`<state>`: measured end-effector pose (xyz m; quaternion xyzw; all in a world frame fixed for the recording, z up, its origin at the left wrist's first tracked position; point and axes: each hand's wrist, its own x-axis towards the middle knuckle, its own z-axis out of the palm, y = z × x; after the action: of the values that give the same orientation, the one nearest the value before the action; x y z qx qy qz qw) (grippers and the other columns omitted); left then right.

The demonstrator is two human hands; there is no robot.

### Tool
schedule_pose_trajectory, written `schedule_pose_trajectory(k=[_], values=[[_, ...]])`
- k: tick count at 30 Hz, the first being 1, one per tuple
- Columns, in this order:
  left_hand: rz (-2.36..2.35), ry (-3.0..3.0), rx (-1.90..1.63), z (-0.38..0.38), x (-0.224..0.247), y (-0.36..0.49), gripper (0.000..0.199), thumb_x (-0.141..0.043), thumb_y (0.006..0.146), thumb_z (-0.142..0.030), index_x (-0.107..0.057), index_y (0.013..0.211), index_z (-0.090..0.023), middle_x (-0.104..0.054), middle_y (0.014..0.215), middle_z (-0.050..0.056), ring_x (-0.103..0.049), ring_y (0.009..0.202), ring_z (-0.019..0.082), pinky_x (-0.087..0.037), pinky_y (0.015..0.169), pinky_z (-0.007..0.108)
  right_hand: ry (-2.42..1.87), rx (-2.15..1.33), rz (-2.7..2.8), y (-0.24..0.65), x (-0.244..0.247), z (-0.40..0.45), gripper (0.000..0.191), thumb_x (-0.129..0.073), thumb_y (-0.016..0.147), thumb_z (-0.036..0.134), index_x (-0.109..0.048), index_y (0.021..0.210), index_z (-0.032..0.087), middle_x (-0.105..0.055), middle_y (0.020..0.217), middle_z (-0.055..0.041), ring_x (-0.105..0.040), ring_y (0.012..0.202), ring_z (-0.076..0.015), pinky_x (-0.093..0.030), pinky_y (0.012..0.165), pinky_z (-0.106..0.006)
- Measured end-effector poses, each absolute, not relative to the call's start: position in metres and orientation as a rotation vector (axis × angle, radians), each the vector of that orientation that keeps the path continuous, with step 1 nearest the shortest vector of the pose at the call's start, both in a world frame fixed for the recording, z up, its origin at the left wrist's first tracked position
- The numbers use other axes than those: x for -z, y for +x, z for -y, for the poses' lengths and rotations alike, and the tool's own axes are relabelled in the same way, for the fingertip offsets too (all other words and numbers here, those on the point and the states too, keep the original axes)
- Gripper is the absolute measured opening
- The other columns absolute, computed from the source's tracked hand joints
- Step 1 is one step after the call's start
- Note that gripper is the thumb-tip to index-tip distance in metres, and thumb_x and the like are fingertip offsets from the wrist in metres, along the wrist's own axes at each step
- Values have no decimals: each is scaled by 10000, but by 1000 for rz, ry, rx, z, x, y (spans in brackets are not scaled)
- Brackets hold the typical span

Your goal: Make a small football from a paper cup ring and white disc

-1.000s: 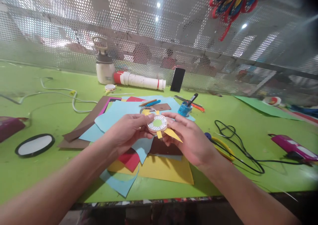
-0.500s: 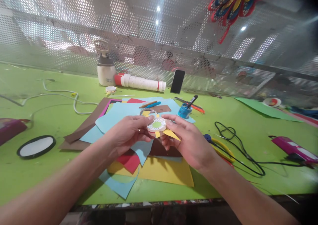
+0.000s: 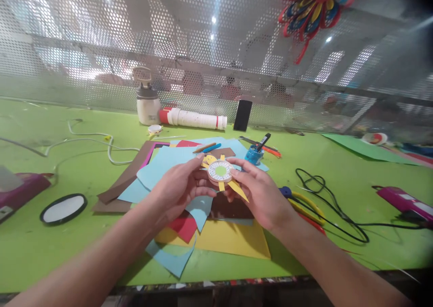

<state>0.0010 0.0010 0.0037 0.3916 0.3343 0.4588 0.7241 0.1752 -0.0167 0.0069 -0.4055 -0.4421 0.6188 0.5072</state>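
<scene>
Over a pile of coloured sheets, a round paper turtle point(image 3: 220, 170) with a white dotted rim, a green centre and yellow head, legs and pointed tail is held between both hands. My left hand point(image 3: 184, 183) touches its left side near the yellow head, thumb on top and fingers curved below. My right hand point(image 3: 259, 187) pinches its right edge, thumb on top beside the tail. The light blue paper point(image 3: 169, 160) lies under and behind the hands, with yellow paper point(image 3: 233, 239) nearer the front edge.
A blue jar point(image 3: 253, 155) with a pen, scissors point(image 3: 309, 203), a black cord and a purple glue gun point(image 3: 402, 201) are on the right. White rolls point(image 3: 196, 118), a sprayer point(image 3: 148, 106) and a phone point(image 3: 242, 115) are behind. A black-rimmed oval point(image 3: 63, 209) lies left.
The turtle has turned so that its yellow head and upper leg now show beside my left thumb. The view has shifted slightly, and the clear ring seen behind the turtle no longer shows.
</scene>
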Motion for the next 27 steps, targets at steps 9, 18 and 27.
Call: schedule_pose_trajectory(k=[9,18,27], values=[[-684,962,-980,4,-2,3,139,-744,816,-220,-717,926,-140,-707,920,69,-622,797,132,-508,672,221,-942,-1420,1103,178,1,8,481,-756,755,373,-568,1168,211,-631,675,43,-579,566,-128,-480,523,-258],[-715,1122,-1038,-1,0,-1,358,-774,771,-227,-652,1104,-181,-644,882,15,-537,769,121,-407,654,233,-949,-1294,1146,179,-1,12,488,-758,781,461,-583,1175,231,-602,715,46,-570,670,-138,-476,643,-266],[-752,1137,-1001,-10,1,-8,300,-859,681,-256,-682,897,-147,-642,806,8,-493,672,96,-360,617,235,-971,-1429,1197,190,2,-5,418,-725,777,575,-695,792,158,-639,721,-26,-552,667,-147,-456,556,-260]])
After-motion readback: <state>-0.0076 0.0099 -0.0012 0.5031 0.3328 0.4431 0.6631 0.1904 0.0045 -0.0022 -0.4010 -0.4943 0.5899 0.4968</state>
